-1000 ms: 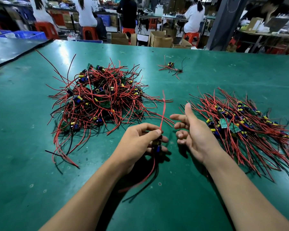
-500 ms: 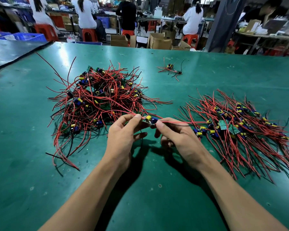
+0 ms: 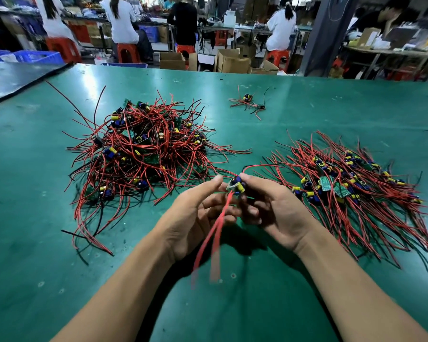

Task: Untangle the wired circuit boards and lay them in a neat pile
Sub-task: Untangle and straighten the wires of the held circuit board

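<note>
Board [image 3: 236, 186] at frame centre, pinched by our right hand [image 3: 277, 211] | left hand [image 3: 195, 215] blurred beside it, grip we cannot tell | red leads [image 3: 215, 233] hang toward lower frame | neat pile [image 3: 351, 191] lies at right, nearer our right hand

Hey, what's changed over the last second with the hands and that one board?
The right hand, open a second ago, moved in and now pinches the circuit board beside the left hand, whose grip is blurred. The board's red wires, which pointed up, now hang toward the person. The tangled heap, the neat pile and the stray board farther back stayed put.
</note>
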The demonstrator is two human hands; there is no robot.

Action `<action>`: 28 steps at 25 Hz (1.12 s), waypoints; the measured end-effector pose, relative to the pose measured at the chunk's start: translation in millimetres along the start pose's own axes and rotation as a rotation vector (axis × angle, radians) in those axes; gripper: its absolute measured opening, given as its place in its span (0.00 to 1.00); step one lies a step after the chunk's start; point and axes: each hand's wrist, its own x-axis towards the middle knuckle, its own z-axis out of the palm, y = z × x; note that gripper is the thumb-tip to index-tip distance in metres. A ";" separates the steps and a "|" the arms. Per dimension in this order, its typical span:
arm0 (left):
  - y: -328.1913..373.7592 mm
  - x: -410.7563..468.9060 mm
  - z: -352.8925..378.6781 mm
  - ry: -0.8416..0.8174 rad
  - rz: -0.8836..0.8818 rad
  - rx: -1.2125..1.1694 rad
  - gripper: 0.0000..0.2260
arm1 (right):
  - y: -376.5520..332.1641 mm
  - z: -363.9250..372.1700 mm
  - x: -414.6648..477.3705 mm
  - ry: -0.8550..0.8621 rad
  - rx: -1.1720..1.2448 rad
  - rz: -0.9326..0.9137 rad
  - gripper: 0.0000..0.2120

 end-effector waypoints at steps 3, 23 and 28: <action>-1.6 1.3 0.1 0.008 0.013 0.073 0.17 | 2.4 0.8 1.3 0.021 -0.112 -0.028 0.11; -12.9 2.0 6.1 0.090 0.079 0.246 0.02 | 6.0 3.4 5.4 0.143 -0.021 0.004 0.13; -15.0 2.9 8.7 0.174 0.160 0.338 0.07 | 7.2 -1.4 8.9 0.301 -0.209 -0.034 0.12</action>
